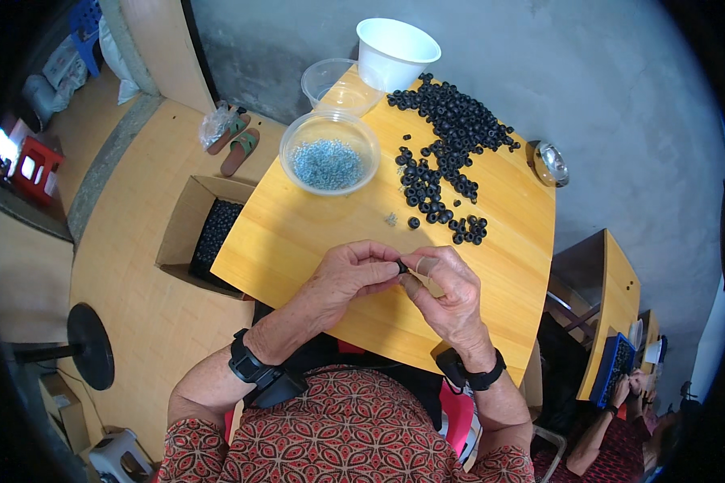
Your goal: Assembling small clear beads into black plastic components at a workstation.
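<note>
Black rubber ring (pixel 401 266) sits pinched between my left hand (pixel 353 274) and right hand (pixel 445 291), both closed on it above the table's (pixel 298 233) near edge. I judge I'm fitting 1 piece; next needs steady fingertip alignment.

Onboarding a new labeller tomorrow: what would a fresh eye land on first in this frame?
First, the big heap of black rubber rings spread over the far right part of the yellow table, then the clear bowl of small pale blue rings to its left. At the near edge, the left hand and right hand meet, pinching one black ring between their fingertips. A white cup stands at the far edge.
</note>
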`<act>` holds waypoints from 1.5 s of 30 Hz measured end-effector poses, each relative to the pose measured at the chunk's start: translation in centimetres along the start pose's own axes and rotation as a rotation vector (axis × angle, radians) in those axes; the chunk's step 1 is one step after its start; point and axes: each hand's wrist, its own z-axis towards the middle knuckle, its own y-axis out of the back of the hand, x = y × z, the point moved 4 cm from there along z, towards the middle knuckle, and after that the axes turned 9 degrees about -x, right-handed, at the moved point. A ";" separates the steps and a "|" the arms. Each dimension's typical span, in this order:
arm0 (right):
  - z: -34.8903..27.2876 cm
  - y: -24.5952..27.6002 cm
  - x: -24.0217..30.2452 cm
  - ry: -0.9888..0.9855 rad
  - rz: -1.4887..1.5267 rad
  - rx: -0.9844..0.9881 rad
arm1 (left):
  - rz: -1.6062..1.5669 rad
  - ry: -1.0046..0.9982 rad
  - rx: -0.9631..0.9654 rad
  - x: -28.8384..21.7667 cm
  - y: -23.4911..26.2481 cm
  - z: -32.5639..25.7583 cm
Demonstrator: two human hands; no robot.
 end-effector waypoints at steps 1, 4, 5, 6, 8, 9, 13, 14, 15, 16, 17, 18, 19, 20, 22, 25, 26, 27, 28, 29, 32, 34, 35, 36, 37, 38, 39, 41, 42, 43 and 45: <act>0.0 -0.1 0.1 0.001 -0.001 0.000 | -0.005 -0.003 -0.005 -0.1 0.0 -0.1; 0.0 -0.1 0.1 -0.002 0.014 -0.031 | 0.051 -0.025 0.002 -0.1 0.3 0.1; 0.1 -0.3 0.1 -0.011 0.026 -0.003 | 0.050 -0.025 0.002 0.0 0.3 0.2; 0.2 -0.4 0.1 -0.021 0.039 0.026 | 0.063 -0.088 0.001 -0.2 0.4 0.2; -0.1 -0.4 0.0 -0.023 0.035 0.024 | 0.075 -0.152 -0.003 -0.2 0.5 0.2; -0.1 -0.4 0.0 -0.026 0.030 0.019 | 0.099 -0.158 -0.025 -0.1 0.7 0.3; 0.1 -0.3 0.2 -0.023 0.042 0.023 | 0.217 -0.229 -0.012 -0.5 0.5 0.2; 0.1 -0.4 0.1 -0.022 0.035 0.056 | 0.217 -0.229 -0.009 -0.8 0.4 0.0; 0.1 -0.4 0.0 -0.020 0.023 0.086 | 0.244 -0.217 -0.011 -1.1 0.1 -0.1; 0.1 -0.3 0.0 -0.019 0.015 0.080 | 0.271 -0.206 -0.011 -1.3 0.0 -0.1; -0.1 -0.4 0.1 -0.024 0.015 0.084 | 0.272 -0.209 0.001 -1.3 0.0 -0.1; -0.1 -0.5 0.2 -0.026 0.015 0.088 | 0.240 -0.174 -0.020 -0.9 0.1 -0.2; -0.1 -0.6 0.3 -0.021 0.006 0.080 | 0.208 -0.139 -0.040 -0.6 0.2 -0.3; -0.1 -0.7 0.5 0.041 -0.038 0.043 | 0.209 -0.144 -0.028 -0.4 0.4 -0.3; -0.3 -0.8 0.6 0.101 -0.094 -0.001 | 0.085 -0.029 -0.043 0.5 0.9 0.0; -0.4 -1.0 0.9 0.258 -0.230 -0.018 | 0.059 -0.032 -0.051 0.2 0.5 -0.3; -0.4 -0.9 1.0 0.280 -0.236 -0.052 | 0.058 -0.030 -0.045 0.2 0.4 -0.3; -0.5 -0.8 1.1 0.303 -0.238 -0.089 | 0.037 -0.034 -0.032 0.2 0.2 -0.3; -0.5 -0.7 1.2 0.301 -0.241 -0.091 | 0.016 -0.037 -0.020 0.2 0.0 -0.4; -0.5 -0.7 1.2 0.295 -0.225 -0.092 | 0.018 -0.034 -0.017 0.2 0.0 -0.4; -0.3 -0.9 0.5 0.241 -0.153 -0.026 | 0.061 -0.064 -0.015 0.4 0.7 0.1; 0.2 -0.2 -0.3 0.191 -0.099 0.039 | 0.102 -0.196 -0.012 0.4 1.2 0.3; 0.7 0.9 -1.1 0.128 -0.104 0.038 | 0.100 -0.197 -0.015 0.2 1.2 0.3; 1.1 1.9 -2.1 0.064 -0.107 0.038 | 0.150 -0.219 -0.048 -0.1 1.3 0.3; 1.4 3.0 -3.5 -0.055 -0.100 -0.042 | 0.200 -0.243 -0.078 -0.5 1.3 0.2; 1.5 4.0 -5.0 -0.173 -0.093 -0.121 | 0.199 -0.242 -0.079 -0.6 1.2 0.1; 1.8 4.7 -5.7 -0.172 -0.092 -0.121 | 0.202 -0.271 -0.081 -0.9 1.1 0.1; 2.3 6.3 -7.9 -0.386 -0.191 -0.227 | 0.203 -0.303 -0.087 -1.1 1.1 0.1; 2.3 6.7 -8.9 -0.386 -0.189 -0.227 | 0.207 -0.300 -0.091 -1.1 1.2 0.0; 2.3 7.0 -10.0 -0.369 -0.194 -0.218 | 0.209 -0.297 -0.092 -1.0 1.2 0.1; 2.8 7.2 -10.5 -0.325 -0.261 -0.198 | 0.219 -0.284 -0.087 -1.0 1.4 0.2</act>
